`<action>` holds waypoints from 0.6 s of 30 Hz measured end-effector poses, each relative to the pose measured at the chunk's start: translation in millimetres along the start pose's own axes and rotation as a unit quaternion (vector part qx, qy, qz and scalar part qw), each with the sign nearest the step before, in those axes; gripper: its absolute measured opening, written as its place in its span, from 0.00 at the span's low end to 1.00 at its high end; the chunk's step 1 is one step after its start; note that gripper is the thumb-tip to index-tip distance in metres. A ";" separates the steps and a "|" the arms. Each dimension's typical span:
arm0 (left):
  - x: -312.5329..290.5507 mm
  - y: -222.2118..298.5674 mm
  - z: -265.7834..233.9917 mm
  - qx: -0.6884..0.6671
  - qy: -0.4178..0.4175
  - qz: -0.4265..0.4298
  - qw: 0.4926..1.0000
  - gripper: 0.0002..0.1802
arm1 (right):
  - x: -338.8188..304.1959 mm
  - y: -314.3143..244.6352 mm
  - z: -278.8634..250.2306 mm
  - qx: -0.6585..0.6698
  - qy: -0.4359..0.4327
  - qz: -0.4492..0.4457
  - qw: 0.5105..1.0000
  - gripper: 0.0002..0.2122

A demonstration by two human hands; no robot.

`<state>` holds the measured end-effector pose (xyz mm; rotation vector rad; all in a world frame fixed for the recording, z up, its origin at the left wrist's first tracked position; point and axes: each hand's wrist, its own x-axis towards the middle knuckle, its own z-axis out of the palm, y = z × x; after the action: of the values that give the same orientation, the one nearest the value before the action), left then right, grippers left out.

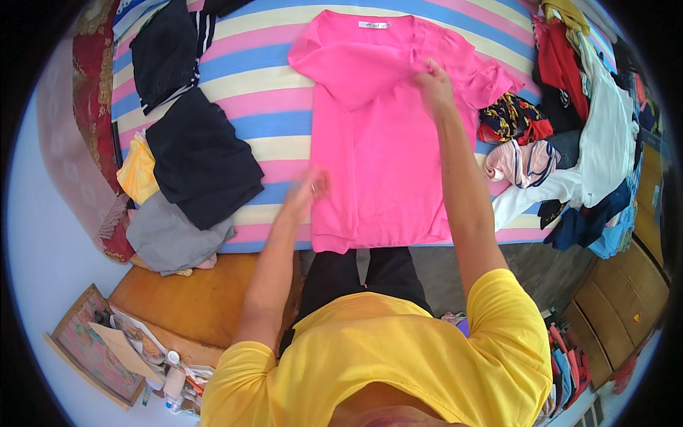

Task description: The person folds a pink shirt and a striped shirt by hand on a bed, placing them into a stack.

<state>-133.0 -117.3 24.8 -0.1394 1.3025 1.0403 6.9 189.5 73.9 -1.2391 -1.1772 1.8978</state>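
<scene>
A bright pink short-sleeved blouse [398, 156] lies spread on the striped bed, its neckline with a white label at the far end and its hem along the near edge. The left sleeve side is folded inward over the chest. My right hand [434, 85] is closed, its fingertips pinching the pink fabric near the upper front opening. Beside the blouse's left edge is my left hand [311, 192], low over the cloth. Motion blurs its fingers, so whether they touch the fabric is unclear.
Striped bedding [274, 128] runs beneath everything. Black folded clothes [203, 156], a grey garment [178, 231] and a yellow cloth [138, 171] lie left. On the right are a patterned bundle [514, 117], pink socks-like bundle [523, 164] and white garment [605, 135]. A wooden cabinet [185, 292] stands near left.
</scene>
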 end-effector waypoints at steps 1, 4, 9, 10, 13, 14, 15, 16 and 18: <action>18.9 24.4 -5.4 -0.100 0.004 0.003 0.995 0.23 | -11.8 0.7 -7.4 -0.102 -0.039 -0.040 0.993 0.10; 65.9 93.7 5.5 -0.131 -0.031 0.029 0.990 0.32 | -59.5 31.3 -18.7 -0.225 -0.117 -0.205 0.945 0.10; 108.5 169.2 36.7 -0.088 0.053 0.031 0.994 0.34 | -144.9 75.3 0.5 -0.517 -0.239 -0.301 0.765 0.07; 115.7 176.9 43.9 -0.071 0.127 0.028 0.989 0.31 | -154.6 87.2 1.2 -0.538 -0.220 -0.290 0.761 0.06; 140.2 184.0 30.9 -0.028 0.119 0.023 0.992 0.18 | -150.0 97.4 12.9 -0.530 -0.165 -0.226 0.800 0.11; 144.0 184.8 29.2 -0.020 0.119 0.021 0.993 0.18 | -148.4 95.4 18.2 -0.509 -0.130 -0.168 0.835 0.17; 147.2 185.9 27.2 0.004 0.151 0.042 0.988 0.14 | -149.2 94.1 26.1 -0.504 -0.125 -0.165 0.838 0.17; 150.1 187.2 25.1 0.028 0.182 0.064 0.981 0.10 | -149.8 92.9 37.0 -0.493 -0.095 -0.160 0.850 0.20; 152.1 188.7 41.1 0.026 0.196 0.093 0.976 0.10 | -147.9 94.1 50.0 -0.486 -0.053 -0.150 0.859 0.24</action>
<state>-248.1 98.0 -3.3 -0.1930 1.7245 1.1751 20.2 8.3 58.4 -1.2834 -2.3846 1.1131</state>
